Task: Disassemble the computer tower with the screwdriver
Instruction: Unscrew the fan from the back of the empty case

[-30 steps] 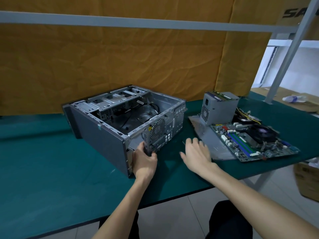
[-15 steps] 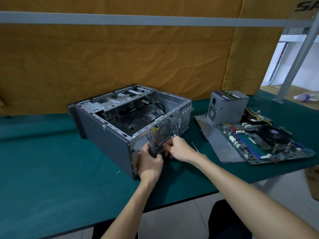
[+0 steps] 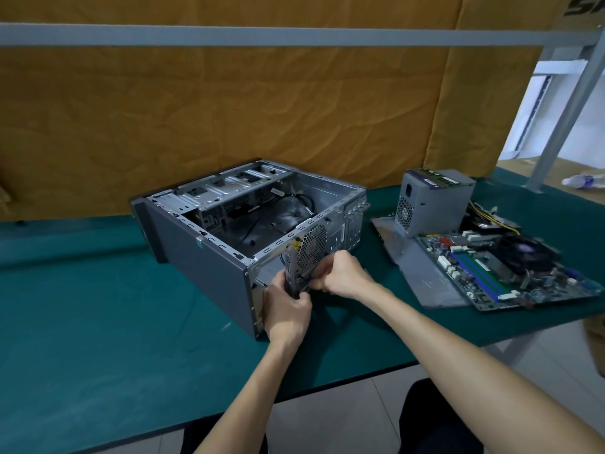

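Note:
The grey computer tower [image 3: 203,257] lies on its side on the green table [image 3: 98,322], top open, its inside mostly bare with a few black cables. Its rear panel with the round fan grille [image 3: 311,247] faces me. My left hand [image 3: 286,309] grips a black part [image 3: 292,283] that sticks out at the lower rear corner. My right hand [image 3: 340,273] is curled against the same part from the right, its fingers pinching it just below the grille. What the fingertips hold is hidden. No screwdriver shows plainly.
To the right lie a grey side panel [image 3: 422,280], an upright power supply [image 3: 432,204] and a motherboard [image 3: 510,270] with its cooler. A slanted metal post [image 3: 569,99] and a plastic bottle [image 3: 586,181] are at the far right. The table's front edge runs just below my forearms.
My right hand left the table surface near the side panel and moved left to the tower's rear, closing on the black part. My left hand kept its grip.

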Tool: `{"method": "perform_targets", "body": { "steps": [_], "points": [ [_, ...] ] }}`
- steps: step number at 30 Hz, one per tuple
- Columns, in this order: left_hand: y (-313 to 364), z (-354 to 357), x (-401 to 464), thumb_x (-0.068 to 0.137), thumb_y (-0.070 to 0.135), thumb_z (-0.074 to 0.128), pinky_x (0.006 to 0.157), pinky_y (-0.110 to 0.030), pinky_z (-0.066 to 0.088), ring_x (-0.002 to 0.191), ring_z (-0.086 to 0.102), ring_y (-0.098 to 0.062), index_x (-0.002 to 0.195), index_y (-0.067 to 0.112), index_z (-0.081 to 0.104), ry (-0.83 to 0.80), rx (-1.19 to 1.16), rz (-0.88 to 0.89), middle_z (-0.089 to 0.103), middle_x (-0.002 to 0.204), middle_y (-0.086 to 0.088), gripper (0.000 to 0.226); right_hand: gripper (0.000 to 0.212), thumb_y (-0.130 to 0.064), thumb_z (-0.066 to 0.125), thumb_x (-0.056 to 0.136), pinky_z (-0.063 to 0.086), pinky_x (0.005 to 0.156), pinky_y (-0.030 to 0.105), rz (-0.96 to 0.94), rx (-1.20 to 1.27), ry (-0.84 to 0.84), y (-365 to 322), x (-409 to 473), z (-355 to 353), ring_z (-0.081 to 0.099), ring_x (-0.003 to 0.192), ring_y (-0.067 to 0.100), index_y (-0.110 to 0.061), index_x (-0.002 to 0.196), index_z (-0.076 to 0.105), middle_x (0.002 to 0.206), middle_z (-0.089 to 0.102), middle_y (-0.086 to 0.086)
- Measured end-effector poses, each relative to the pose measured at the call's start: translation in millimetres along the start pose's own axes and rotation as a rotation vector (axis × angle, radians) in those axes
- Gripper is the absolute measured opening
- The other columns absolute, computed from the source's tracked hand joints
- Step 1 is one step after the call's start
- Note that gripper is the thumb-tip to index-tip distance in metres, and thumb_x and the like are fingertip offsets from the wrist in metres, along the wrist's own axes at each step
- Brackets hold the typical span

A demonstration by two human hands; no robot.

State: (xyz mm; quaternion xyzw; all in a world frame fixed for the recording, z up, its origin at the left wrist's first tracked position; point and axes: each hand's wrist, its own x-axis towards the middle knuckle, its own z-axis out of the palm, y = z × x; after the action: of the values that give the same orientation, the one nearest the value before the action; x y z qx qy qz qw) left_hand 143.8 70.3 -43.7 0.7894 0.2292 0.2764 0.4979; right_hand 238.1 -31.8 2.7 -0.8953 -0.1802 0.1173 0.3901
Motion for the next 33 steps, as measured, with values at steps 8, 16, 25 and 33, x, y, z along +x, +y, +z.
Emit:
{"method": "perform_targets", "body": {
  "steps": [8,16,25,33],
  "points": [
    [1,0,-1,0.077,0.008,0.060,0.066,-0.025,0.052,0.072,0.066,-0.009,0.100,0.026,0.062,-0.011,-0.012,-0.023,0.071,0.079,0.009,0.029,0.033,-0.018,0.045,0.106,0.044,0.048,0.022,0.000,0.026,-0.203,0,1,1,0.064,0.065,0.016,-0.006,0.089,0.070,0.077,0.071,0.005],
    [2,-1,-1,0.078,0.008,0.060,0.067,-0.025,0.054,0.072,0.066,-0.007,0.102,0.026,0.063,-0.005,-0.001,-0.004,0.072,0.081,0.009,0.030,0.015,-0.009,0.070,0.089,0.049,0.054,0.025,0.013,0.111,-0.112,0,7,-2,0.067,0.063,0.018,-0.008,0.075,0.075,0.074,0.075,0.013],
    [1,-1,0,0.079,0.012,0.061,0.066,-0.032,0.058,0.069,0.066,-0.013,0.097,0.026,0.060,-0.004,0.041,-0.014,0.070,0.078,0.007,0.023,0.012,-0.026,0.078,0.078,0.052,0.065,0.024,-0.064,-0.163,0.130,13,0,-18,0.069,0.073,0.016,-0.023,0.068,0.072,0.068,0.071,-0.007],
    [-2,1,2,0.082,0.010,0.060,0.058,-0.037,0.055,0.062,0.064,-0.023,0.093,0.025,0.058,-0.027,0.024,-0.016,0.068,0.074,-0.002,0.019,0.020,-0.028,0.063,0.098,0.050,0.062,0.029,0.208,-0.430,0.509,95,7,-90,0.066,0.071,0.025,-0.018,0.086,0.075,0.084,0.073,0.008]
  ]
}}
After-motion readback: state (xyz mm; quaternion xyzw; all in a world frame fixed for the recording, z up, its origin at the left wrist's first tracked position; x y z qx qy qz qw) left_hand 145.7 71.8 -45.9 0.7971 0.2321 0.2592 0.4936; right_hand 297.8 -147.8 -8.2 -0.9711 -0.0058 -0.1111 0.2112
